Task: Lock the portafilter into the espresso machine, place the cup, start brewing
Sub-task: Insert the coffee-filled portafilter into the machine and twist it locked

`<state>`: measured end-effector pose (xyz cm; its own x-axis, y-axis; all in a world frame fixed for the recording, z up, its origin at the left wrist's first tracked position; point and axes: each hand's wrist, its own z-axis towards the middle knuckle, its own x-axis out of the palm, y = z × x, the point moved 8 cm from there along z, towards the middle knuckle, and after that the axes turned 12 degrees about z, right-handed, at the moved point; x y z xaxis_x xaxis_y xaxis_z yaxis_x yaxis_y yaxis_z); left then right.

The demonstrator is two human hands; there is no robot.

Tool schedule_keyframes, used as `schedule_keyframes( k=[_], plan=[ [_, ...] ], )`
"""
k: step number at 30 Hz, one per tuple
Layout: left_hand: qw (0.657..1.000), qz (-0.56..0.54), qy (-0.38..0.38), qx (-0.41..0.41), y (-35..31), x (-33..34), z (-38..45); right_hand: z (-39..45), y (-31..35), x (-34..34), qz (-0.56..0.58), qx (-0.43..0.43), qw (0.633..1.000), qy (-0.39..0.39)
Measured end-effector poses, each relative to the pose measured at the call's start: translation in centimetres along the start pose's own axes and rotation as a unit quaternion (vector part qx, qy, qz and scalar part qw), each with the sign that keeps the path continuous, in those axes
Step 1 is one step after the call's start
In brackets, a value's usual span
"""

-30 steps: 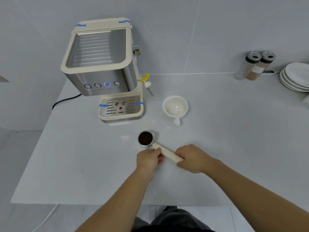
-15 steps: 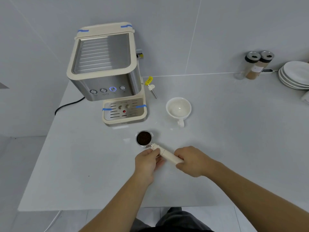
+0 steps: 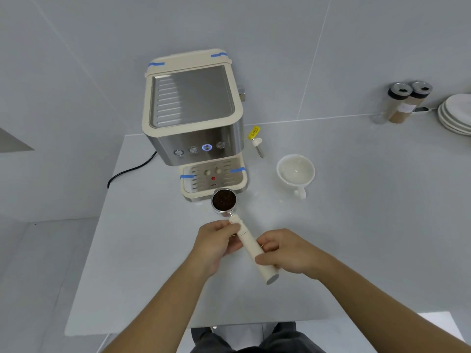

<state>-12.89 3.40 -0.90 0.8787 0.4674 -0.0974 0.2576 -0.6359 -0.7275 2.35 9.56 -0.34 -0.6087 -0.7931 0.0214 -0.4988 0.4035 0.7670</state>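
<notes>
Both hands hold the portafilter (image 3: 246,238) above the white table. Its cream handle slants from lower right up to a metal basket (image 3: 224,200) full of dark coffee grounds, just in front of the drip tray (image 3: 214,183). My left hand (image 3: 216,240) pinches the handle near the basket. My right hand (image 3: 285,250) grips the handle near its grey end cap. The cream and steel espresso machine (image 3: 193,115) stands behind, one button glowing blue. An empty white cup (image 3: 295,171) sits on the table to the machine's right, handle toward me.
A steam wand (image 3: 258,146) with a yellow tag sticks out from the machine's right side. A black power cord (image 3: 127,170) runs off to the left. Two spice jars (image 3: 405,103) and stacked white plates (image 3: 456,114) stand at the far right by the wall.
The portafilter has lifted off the table and moved toward the machine, its basket now at the drip tray's front edge. Both hands stayed on the handle. The view has shifted.
</notes>
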Motion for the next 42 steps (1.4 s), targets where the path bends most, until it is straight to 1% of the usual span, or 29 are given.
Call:
schedule_keyframes(
  k=[4, 6, 11, 17, 19, 20, 22, 24, 26, 27, 29, 31, 33, 34, 36, 37, 39, 40, 42],
  plan=[
    [0.999, 0.018, 0.03, -0.004, -1.0, -1.3, 0.2, 1.1, 0.2, 2.2, 0.099, 0.027, 0.994, 0.028],
    [0.999, 0.043, 0.032, -0.002, -1.4, -1.9, 0.3, 1.4, 0.3, 3.1, 0.121, 0.04, 0.991, 0.046],
    [0.995, 0.094, 0.043, 0.004, -2.0, -3.1, 0.9, 2.2, 0.9, 4.6, 0.12, 0.048, 0.99, 0.056],
    [0.991, 0.121, 0.051, 0.015, -2.5, -4.2, 1.2, 2.8, 1.6, 5.2, 0.13, 0.035, 0.99, 0.051],
    [0.986, 0.159, 0.041, 0.032, -3.4, -5.0, 0.6, 3.0, 1.8, 5.4, 0.139, 0.031, 0.989, 0.048],
    [0.98, 0.189, 0.029, 0.054, -4.3, -5.6, 0.2, 3.2, 2.0, 5.5, 0.144, 0.029, 0.988, 0.046],
    [0.957, 0.259, -0.006, 0.132, -7.0, -6.9, -0.9, 3.7, 2.3, 5.5, 0.152, 0.027, 0.987, 0.042],
    [0.92, 0.312, -0.051, 0.23, -10.5, -8.1, -2.7, 4.3, 2.6, 5.8, 0.163, 0.029, 0.985, 0.04],
    [0.88, 0.336, -0.1, 0.32, -14.4, -9.1, -5.0, 4.9, 2.9, 6.1, 0.178, 0.028, 0.983, 0.037],
    [0.856, 0.348, -0.127, 0.36, -16.4, -9.5, -6.2, 5.3, 3.2, 6.3, 0.186, 0.026, 0.981, 0.036],
    [0.795, 0.386, -0.177, 0.434, -20.3, -9.8, -8.3, 6.0, 3.7, 6.4, 0.202, 0.024, 0.979, 0.031],
    [0.735, 0.426, -0.212, 0.483, -23.5, -9.6, -9.1, 6.6, 4.4, 6.3, 0.209, 0.021, 0.978, 0.02],
    [0.695, 0.468, -0.222, 0.498, -25.9, -9.0, -8.1, 7.3, 5.0, 6.0, 0.215, 0.016, 0.976, 0.012],
    [0.682, 0.497, -0.211, 0.493, -26.9, -8.7, -7.0, 7.6, 5.4, 5.9, 0.219, 0.011, 0.976, 0.01],
    [0.656, 0.568, -0.157, 0.471, -28.0, -7.5, -4.0, 8.1, 6.0, 5.8, 0.226, 0.004, 0.974, 0.007],
    [0.648, 0.597, -0.125, 0.456, -28.2, -6.9, -2.7, 8.4, 6.3, 5.8, 0.229, -0.001, 0.973, 0.006],
    [0.651, 0.621, -0.086, 0.428, -28.4, -6.3, -0.9, 8.8, 6.8, 5.7, 0.24, -0.008, 0.971, 0.006],
    [0.651, 0.624, -0.083, 0.423, -28.5, -6.2, -0.4, 9.0, 7.0, 5.7, 0.243, -0.011, 0.97, 0.007],
    [0.64, 0.633, -0.09, 0.425, -28.8, -6.1, -0.1, 9.4, 7.4, 5.6, 0.243, -0.017, 0.97, 0.008]
  ],
)
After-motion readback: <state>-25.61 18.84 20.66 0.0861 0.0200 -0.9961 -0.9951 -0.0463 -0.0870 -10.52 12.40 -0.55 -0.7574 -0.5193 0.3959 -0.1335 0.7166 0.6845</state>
